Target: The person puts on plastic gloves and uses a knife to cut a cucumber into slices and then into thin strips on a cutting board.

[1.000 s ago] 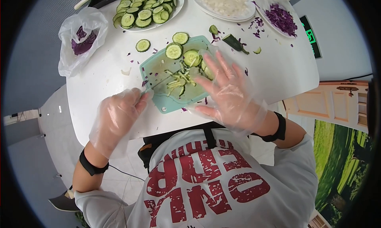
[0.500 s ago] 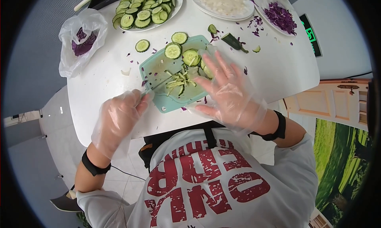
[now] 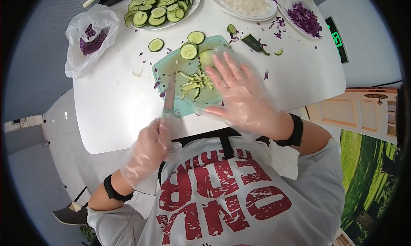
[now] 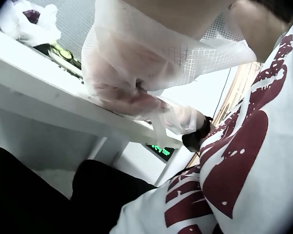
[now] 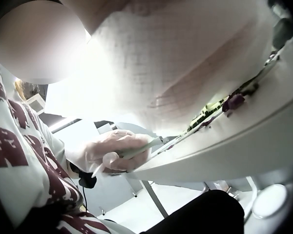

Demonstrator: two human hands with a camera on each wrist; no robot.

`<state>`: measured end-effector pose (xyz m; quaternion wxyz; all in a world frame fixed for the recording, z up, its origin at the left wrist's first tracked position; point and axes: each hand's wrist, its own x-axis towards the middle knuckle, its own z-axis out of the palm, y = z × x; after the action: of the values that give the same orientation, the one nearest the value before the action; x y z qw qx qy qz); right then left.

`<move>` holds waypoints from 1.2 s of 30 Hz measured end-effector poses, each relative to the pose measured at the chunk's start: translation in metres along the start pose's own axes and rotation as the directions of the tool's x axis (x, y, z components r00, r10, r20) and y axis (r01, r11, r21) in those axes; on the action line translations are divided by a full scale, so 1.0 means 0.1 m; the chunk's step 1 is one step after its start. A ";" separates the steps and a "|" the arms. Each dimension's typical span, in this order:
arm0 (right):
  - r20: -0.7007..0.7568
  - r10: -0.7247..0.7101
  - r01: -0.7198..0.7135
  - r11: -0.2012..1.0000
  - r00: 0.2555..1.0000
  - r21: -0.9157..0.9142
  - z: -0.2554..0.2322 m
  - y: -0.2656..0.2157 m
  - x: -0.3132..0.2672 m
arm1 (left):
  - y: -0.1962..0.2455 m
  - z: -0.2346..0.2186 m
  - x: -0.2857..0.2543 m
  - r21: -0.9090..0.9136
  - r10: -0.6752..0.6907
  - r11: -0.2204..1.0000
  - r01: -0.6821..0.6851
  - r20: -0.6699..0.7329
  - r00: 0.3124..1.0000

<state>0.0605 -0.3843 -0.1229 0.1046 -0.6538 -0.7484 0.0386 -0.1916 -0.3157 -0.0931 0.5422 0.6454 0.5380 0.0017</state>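
In the head view, my left hand [image 3: 150,145], in a clear plastic glove, grips a knife [image 3: 170,92] by its pale green handle at the table's near edge. The blade points away from me, over the left part of a teal cutting board [image 3: 183,109]. Thin cucumber strips [image 3: 196,84] lie in a loose pile on the board, right of the blade. My gloved right hand [image 3: 243,94] has its fingers extended over the board's right side, partly hiding a cucumber slice [image 3: 206,57]. Another slice [image 3: 189,51] sits at the board's far edge.
Farther back stand a plate of cucumber slices [image 3: 150,15], a plate of pale chopped pieces [image 3: 244,2] and shredded purple cabbage [image 3: 304,20]. A plastic bag [image 3: 75,45] with purple cabbage lies at left. A cucumber end [image 3: 253,44] rests right of the board.
My left hand has drawn back toward my body, turning the knife so its blade now points more directly away from me. My right hand has shifted slightly, still over the board's right side.
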 end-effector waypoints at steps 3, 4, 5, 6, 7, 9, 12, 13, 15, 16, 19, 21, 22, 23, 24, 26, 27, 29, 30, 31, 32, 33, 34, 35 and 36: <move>0.039 -0.060 0.060 0.998 0.997 0.009 0.00 -0.04 0.06 | 0.02 0.08 0.01 -0.018 0.000 1.000 0.002 0.088 0.996; 0.038 -0.064 0.064 0.998 0.997 0.010 0.01 -0.05 0.07 | 0.04 0.10 0.01 -0.019 -0.001 1.000 0.003 0.084 0.996; 0.042 -0.098 0.097 0.995 0.994 0.017 0.01 -0.07 0.07 | 0.08 0.11 0.02 -0.031 -0.040 0.999 0.044 0.128 0.991; 0.046 -0.130 0.129 0.991 0.990 0.024 0.01 -0.08 0.06 | 0.10 0.13 0.03 -0.039 -0.076 0.996 0.084 0.173 0.982; 0.046 -0.130 0.129 0.991 0.990 0.024 0.02 -0.10 0.05 | 0.09 0.18 0.03 -0.039 -0.076 0.996 0.083 0.173 0.982; 0.091 -0.138 0.131 0.988 0.986 0.076 0.02 -0.13 0.03 | 0.02 0.27 0.06 -0.101 -0.040 0.994 0.053 0.122 0.992; 0.100 -0.124 0.114 0.988 0.987 0.104 0.08 -0.16 0.00 | 0.12 0.27 0.05 -0.092 -0.080 0.991 0.100 0.202 0.976; 0.099 -0.124 0.114 0.988 0.987 0.105 0.08 -0.17 0.00 | 0.13 0.28 0.05 -0.091 -0.080 0.991 0.100 0.202 0.976; 0.114 -0.119 0.105 0.987 0.986 0.122 0.08 -0.18 0.00 | 0.15 0.31 0.06 -0.082 -0.088 0.991 0.107 0.211 0.974; 0.113 -0.119 0.105 0.987 0.986 0.123 0.09 -0.19 0.00 | 0.16 0.32 0.06 -0.082 -0.089 0.991 0.108 0.210 0.974; 0.127 -0.121 0.097 0.979 0.984 0.181 0.10 -0.21 0.02 | 0.16 0.35 0.07 -0.087 -0.056 0.993 0.076 0.209 0.976; 0.134 -0.120 0.095 0.980 0.984 0.177 0.09 -0.22 0.03 | 0.09 0.38 0.12 -0.115 -0.008 0.993 0.034 0.219 0.976; 0.131 -0.120 0.096 0.980 0.984 0.175 0.09 -0.22 0.03 | 0.08 0.38 0.13 -0.115 -0.006 0.993 0.031 0.217 0.976; 0.090 -0.121 0.102 0.976 0.989 0.194 0.11 -0.22 0.02 | 0.07 0.38 0.14 -0.131 0.022 0.991 0.009 0.236 0.972; 0.050 -0.121 0.108 0.971 0.991 0.214 0.12 -0.22 0.02 | 0.07 0.37 0.15 -0.147 0.049 0.989 -0.012 0.254 0.966; 0.064 -0.125 0.108 0.970 0.990 0.218 0.11 -0.21 0.01 | 0.07 0.35 0.16 -0.177 0.040 0.984 0.010 0.275 0.961; 0.081 -0.126 0.105 0.969 0.989 0.223 0.11 -0.20 0.01 | 0.07 0.34 0.16 -0.205 0.030 0.978 0.033 0.298 0.954; 0.080 -0.130 0.108 0.966 0.988 0.235 0.10 -0.19 0.01 | 0.07 0.32 0.16 -0.222 0.038 0.974 0.032 0.301 0.953; 0.080 -0.135 0.112 0.962 0.988 0.248 0.10 -0.19 0.01 | 0.08 0.31 0.16 -0.240 0.045 0.970 0.031 0.303 0.952; 0.078 -0.137 0.114 0.962 0.988 0.246 0.09 -0.20 0.02 | 0.11 0.30 0.15 -0.240 0.046 0.970 0.029 0.301 0.952; 0.094 -0.132 0.106 0.964 0.987 0.243 0.06 -0.21 0.02 | 0.15 0.29 0.13 -0.254 0.057 0.967 0.018 0.288 0.956; 0.109 -0.128 0.099 0.966 0.986 0.239 0.04 -0.21 0.03 | 0.19 0.27 0.12 -0.267 0.069 0.964 0.007 0.275 0.959; 0.107 -0.130 0.101 0.966 0.986 0.238 0.02 -0.21 0.04 | 0.21 0.25 0.11 -0.266 0.070 0.964 0.005 0.272 0.960; 0.045 -0.154 0.139 0.961 0.987 0.241 0.00 -0.20 0.05 | 0.23 0.23 0.10 -0.250 0.080 0.968 -0.016 0.250 0.965; -0.018 -0.178 0.177 0.954 0.984 0.241 -0.02 -0.19 0.06 | 0.25 0.20 0.09 -0.233 0.091 0.972 -0.036 0.229 0.969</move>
<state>0.0418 -0.3809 -0.1162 0.1849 -0.5663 -0.7940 0.1213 -0.1592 -0.3196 -0.0889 0.6726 0.5917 0.4443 0.0030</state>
